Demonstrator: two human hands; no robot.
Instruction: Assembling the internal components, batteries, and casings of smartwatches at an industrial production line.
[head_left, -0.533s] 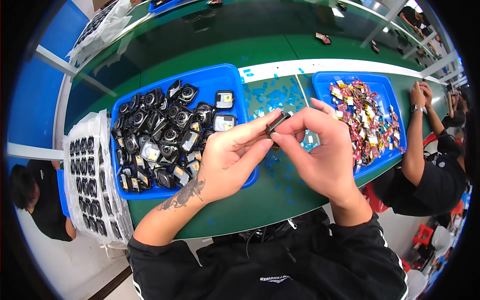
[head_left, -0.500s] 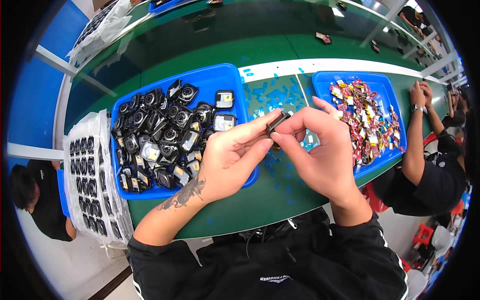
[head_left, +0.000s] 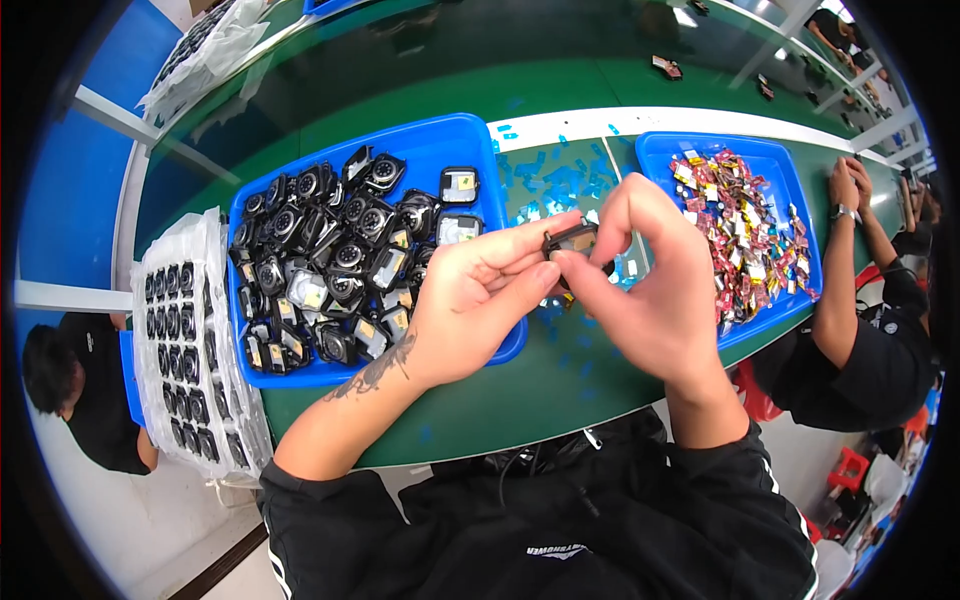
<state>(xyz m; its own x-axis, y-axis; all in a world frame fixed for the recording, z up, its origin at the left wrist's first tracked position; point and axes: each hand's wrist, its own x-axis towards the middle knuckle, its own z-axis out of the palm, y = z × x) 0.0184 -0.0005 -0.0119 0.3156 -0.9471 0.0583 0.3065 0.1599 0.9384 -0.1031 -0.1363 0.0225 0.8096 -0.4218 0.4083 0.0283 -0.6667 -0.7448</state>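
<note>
Between my hands, above the bench, is a black smartwatch case [head_left: 574,240], tilted so part of its inner side shows. My left hand [head_left: 475,300] grips its left end between thumb and fingers. My right hand [head_left: 655,285] is closed at its near right side, thumb and index finger bent against it; the fingertips partly hide what they pinch. To the left, a blue tray [head_left: 490,150] holds a heap of similar black watch cases [head_left: 350,255]. On the right stands another blue tray [head_left: 800,200] with many small red, yellow and white parts [head_left: 745,235].
Small blue film pieces [head_left: 560,180] lie scattered on the green bench [head_left: 470,420] between the trays. At the left, white trays [head_left: 190,350] hold rows of watch cases. A few red-and-black parts [head_left: 666,68] rest on the far green surface. People sit at both sides.
The watch case has turned in my fingers, showing more of its inner side. My right index finger has bent up higher, and the whole view has shifted slightly.
</note>
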